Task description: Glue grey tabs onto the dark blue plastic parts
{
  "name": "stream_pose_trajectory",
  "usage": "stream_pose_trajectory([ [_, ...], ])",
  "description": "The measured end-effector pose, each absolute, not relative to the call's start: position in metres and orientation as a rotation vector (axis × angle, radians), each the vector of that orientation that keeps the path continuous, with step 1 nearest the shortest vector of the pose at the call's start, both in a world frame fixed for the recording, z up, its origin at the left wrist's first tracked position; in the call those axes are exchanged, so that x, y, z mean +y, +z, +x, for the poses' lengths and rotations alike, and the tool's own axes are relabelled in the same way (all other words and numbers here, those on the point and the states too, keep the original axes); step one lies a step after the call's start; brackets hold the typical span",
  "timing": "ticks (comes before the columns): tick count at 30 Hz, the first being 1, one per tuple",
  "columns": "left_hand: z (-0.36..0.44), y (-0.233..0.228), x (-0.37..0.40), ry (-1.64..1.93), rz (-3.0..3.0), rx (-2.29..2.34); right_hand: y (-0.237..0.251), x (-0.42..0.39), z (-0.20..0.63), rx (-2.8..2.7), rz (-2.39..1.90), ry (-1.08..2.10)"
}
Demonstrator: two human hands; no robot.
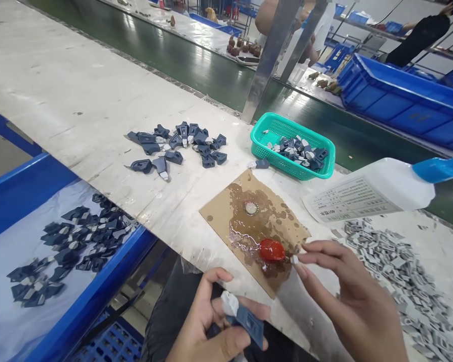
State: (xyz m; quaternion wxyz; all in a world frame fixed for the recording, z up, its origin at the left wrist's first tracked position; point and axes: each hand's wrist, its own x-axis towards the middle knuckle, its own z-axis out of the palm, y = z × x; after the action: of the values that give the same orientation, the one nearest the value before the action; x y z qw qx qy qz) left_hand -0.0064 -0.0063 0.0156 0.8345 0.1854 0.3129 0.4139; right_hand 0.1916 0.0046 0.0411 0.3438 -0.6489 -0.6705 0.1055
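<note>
My left hand (202, 329) is closed around a dark blue plastic part (252, 324) with a light grey piece at its upper end. More dark blue shows between the fingers, partly hidden. Between thumb and fingertips my right hand (353, 291) pinches a small light grey plastic piece (294, 259). Just left of that piece, a glossy red oval object (272, 250) rests on a brown cardboard sheet (221, 208) wet with clear liquid. A round bottle cap (251, 207) also sits on the cardboard. Many loose light grey pieces (396, 271) lie beside my right hand.
Blue-and-grey parts (181, 141) are scattered on the white table (109, 90); others fill a green basket (264, 133) and a blue-edged bin (109, 296) below. A white bottle (377, 186) with a blue cap leans over the right side. Beyond the green conveyor (166, 58), people work.
</note>
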Motion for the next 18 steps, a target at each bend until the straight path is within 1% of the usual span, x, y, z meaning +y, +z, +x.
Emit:
stream_pose_trajectory([
  [4, -0.004, 0.018, -0.005, 0.871, 0.423, 0.932, 0.048, -0.014, 0.17, -1.779, -1.462, 0.497],
  [7, -0.004, 0.018, -0.003, 0.873, 0.523, 1.036, 0.042, -0.022, 0.155, -1.739, -1.396, 0.54],
  [12, -0.004, 0.018, -0.001, 0.893, 0.546, 0.966, 0.028, -0.023, 0.147, -1.78, -1.388, 0.528],
  [16, -0.005, 0.017, -0.004, 0.897, 0.609, 0.945, 0.031, -0.021, 0.153, -1.881, -1.367, 0.489],
  [18, -0.008, 0.014, -0.005, 0.9, 0.732, 0.954, 0.036, -0.019, 0.156, -1.882, -1.326, 0.603],
])
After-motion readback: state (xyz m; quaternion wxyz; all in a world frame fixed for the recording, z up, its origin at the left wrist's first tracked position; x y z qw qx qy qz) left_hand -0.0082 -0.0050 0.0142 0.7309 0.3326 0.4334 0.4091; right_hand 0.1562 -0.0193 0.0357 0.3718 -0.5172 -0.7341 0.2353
